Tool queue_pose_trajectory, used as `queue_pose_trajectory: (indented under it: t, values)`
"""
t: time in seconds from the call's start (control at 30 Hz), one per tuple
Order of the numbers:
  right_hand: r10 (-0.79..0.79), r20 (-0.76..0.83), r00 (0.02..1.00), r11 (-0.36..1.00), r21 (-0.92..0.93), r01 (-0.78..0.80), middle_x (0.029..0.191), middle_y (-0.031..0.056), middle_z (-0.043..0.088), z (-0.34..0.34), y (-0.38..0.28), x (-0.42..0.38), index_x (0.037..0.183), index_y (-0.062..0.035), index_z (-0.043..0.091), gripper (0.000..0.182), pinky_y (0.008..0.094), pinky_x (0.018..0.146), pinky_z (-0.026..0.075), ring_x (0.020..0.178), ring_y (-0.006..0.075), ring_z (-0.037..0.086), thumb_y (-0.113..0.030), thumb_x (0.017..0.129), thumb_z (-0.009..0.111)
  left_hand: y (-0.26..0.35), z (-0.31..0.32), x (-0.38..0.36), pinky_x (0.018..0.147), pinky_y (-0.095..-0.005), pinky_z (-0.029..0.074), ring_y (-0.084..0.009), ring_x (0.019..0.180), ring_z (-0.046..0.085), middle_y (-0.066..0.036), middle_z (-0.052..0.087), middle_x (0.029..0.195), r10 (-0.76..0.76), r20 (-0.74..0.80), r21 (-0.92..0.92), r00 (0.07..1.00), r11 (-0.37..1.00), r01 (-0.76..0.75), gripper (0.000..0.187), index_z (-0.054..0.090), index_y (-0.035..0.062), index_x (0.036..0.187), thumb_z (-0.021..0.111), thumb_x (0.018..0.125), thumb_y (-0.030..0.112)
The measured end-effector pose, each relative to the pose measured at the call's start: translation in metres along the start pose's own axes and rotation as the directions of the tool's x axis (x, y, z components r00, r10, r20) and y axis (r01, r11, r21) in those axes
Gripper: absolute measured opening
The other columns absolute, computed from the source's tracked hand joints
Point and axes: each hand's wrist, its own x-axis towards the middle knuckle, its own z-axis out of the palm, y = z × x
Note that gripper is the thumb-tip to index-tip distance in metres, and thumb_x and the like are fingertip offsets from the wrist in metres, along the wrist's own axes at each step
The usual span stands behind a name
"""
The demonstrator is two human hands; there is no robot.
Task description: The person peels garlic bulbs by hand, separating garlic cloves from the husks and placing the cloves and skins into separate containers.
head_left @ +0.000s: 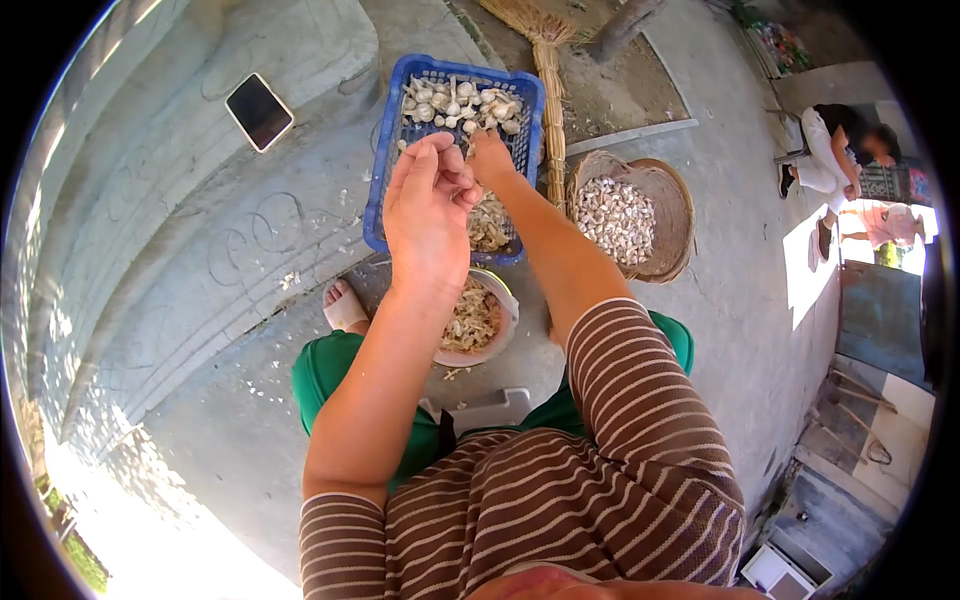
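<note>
A blue plastic crate holds whole garlic bulbs at its far end and loose garlic skins and stalks nearer me. My right hand reaches into the crate, its fingers closed at a garlic bulb on the near edge of the pile. Raised over the crate's left side is my left hand, palm turned up, thumb against the curled fingers; what it holds, if anything, is hidden. Below the crate, between my legs, stands a pale bucket with garlic skins in it.
Right of the crate sits a wicker basket of separated garlic cloves. A straw broom lies along the crate's right side. A phone rests on the concrete ledge at left. Another person sits far right.
</note>
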Motion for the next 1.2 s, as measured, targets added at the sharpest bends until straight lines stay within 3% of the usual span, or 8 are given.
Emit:
queue_pose_trajectory:
  t: [0.07, 0.17, 0.2, 0.33, 0.7, 0.93, 1.03, 1.2]
  values:
    - [0.001, -0.047, 0.999, 0.987, 0.159, 0.006, 0.088, 0.0232, 0.060, -0.003, 0.012, -0.006, 0.113, -0.0023, 0.043, 0.036, 0.0416, 0.073, 0.049, 0.085, 0.0371, 0.060, -0.010, 0.081, 0.059, 0.002, 0.000, -0.001, 0.060, -0.0267, 0.040, -0.0108, 0.068, 0.048, -0.002, 0.053, 0.077, 0.018, -0.008, -0.040, 1.000, 0.999, -0.019, 0.015, 0.054, 0.0037, 0.099, 0.047, 0.093, 0.016]
    - [-0.112, -0.260, 0.959, 0.955, 0.239, 0.176, 0.080, 0.0191, 0.060, -0.020, 0.016, -0.023, 0.114, -0.0062, 0.044, 0.036, 0.0414, 0.064, 0.047, 0.072, 0.0346, 0.060, -0.012, 0.082, 0.059, 0.004, -0.001, -0.004, 0.060, -0.0270, 0.040, -0.0114, 0.068, 0.048, -0.002, 0.052, 0.077, 0.031, 0.011, -0.045, 0.999, 0.999, -0.030, 0.015, 0.054, 0.0030, 0.099, 0.047, 0.093, 0.015]
    - [0.025, -0.111, 0.993, 0.910, 0.415, 0.023, 0.073, 0.0154, 0.059, -0.044, 0.003, -0.036, 0.109, -0.0076, 0.048, 0.031, 0.0391, 0.057, 0.044, 0.062, 0.0269, 0.056, -0.016, 0.082, 0.061, 0.003, 0.000, -0.005, 0.060, -0.0273, 0.040, -0.0118, 0.069, 0.048, -0.002, 0.052, 0.077, 0.035, 0.018, -0.039, 0.999, 0.999, -0.035, 0.015, 0.054, 0.0029, 0.099, 0.047, 0.092, 0.015]
    - [-0.015, -0.182, 0.983, 0.820, 0.560, 0.116, 0.063, 0.0087, 0.054, -0.097, -0.037, -0.078, 0.092, -0.0044, 0.055, 0.023, 0.0325, 0.054, 0.041, 0.057, 0.0159, 0.049, -0.022, 0.081, 0.065, -0.001, 0.000, -0.010, 0.060, -0.0274, 0.040, -0.0118, 0.070, 0.048, -0.002, 0.052, 0.078, 0.045, 0.037, 0.001, 0.998, 0.999, -0.045, 0.015, 0.054, 0.0027, 0.099, 0.048, 0.092, 0.014]
    - [-0.088, -0.098, 0.991, 0.494, 0.860, 0.129, 0.077, 0.0091, 0.060, -0.175, -0.105, -0.198, 0.087, -0.0018, 0.058, 0.029, 0.0294, 0.066, 0.048, 0.073, 0.0152, 0.058, -0.030, 0.090, 0.052, -0.028, 0.011, -0.031, 0.062, -0.0258, 0.041, -0.0086, 0.071, 0.048, 0.001, 0.053, 0.082, -0.081, 0.064, 0.407, 0.995, 0.912, 0.049, 0.012, 0.054, 0.0077, 0.097, 0.051, 0.091, 0.018]
    - [-0.234, -0.215, 0.948, 0.683, 0.658, 0.318, 0.091, 0.0174, 0.064, -0.174, -0.097, -0.198, 0.100, -0.0047, 0.057, 0.032, 0.0370, 0.067, 0.049, 0.082, 0.0313, 0.063, -0.034, 0.094, 0.044, -0.036, 0.009, -0.028, 0.062, -0.0260, 0.043, -0.0109, 0.073, 0.051, -0.001, 0.054, 0.083, -0.016, 0.102, 0.501, 0.995, 0.865, -0.037, 0.018, 0.051, 0.0068, 0.100, 0.051, 0.093, 0.024]
    - [-0.300, -0.214, 0.929, 0.713, 0.597, 0.368, 0.083, 0.0126, 0.065, -0.196, -0.099, -0.196, 0.110, -0.0050, 0.057, 0.026, 0.0318, 0.066, 0.049, 0.072, 0.0211, 0.062, -0.024, 0.093, 0.049, -0.028, 0.010, -0.024, 0.062, -0.0271, 0.044, -0.0126, 0.073, 0.052, -0.003, 0.054, 0.084, -0.086, 0.137, 0.465, 0.987, 0.885, 0.013, 0.022, 0.050, 0.0053, 0.102, 0.051, 0.094, 0.026]
    - [-0.336, -0.169, 0.927, 0.702, 0.611, 0.366, 0.084, 0.0123, 0.067, -0.208, -0.094, -0.194, 0.111, -0.0081, 0.060, 0.024, 0.0293, 0.064, 0.050, 0.070, 0.0188, 0.064, -0.016, 0.090, 0.053, -0.027, 0.009, -0.024, 0.064, -0.0292, 0.046, -0.0154, 0.073, 0.053, -0.006, 0.054, 0.086, -0.233, 0.231, 0.353, 0.945, 0.925, 0.142, 0.022, 0.049, 0.0038, 0.104, 0.048, 0.095, 0.024]
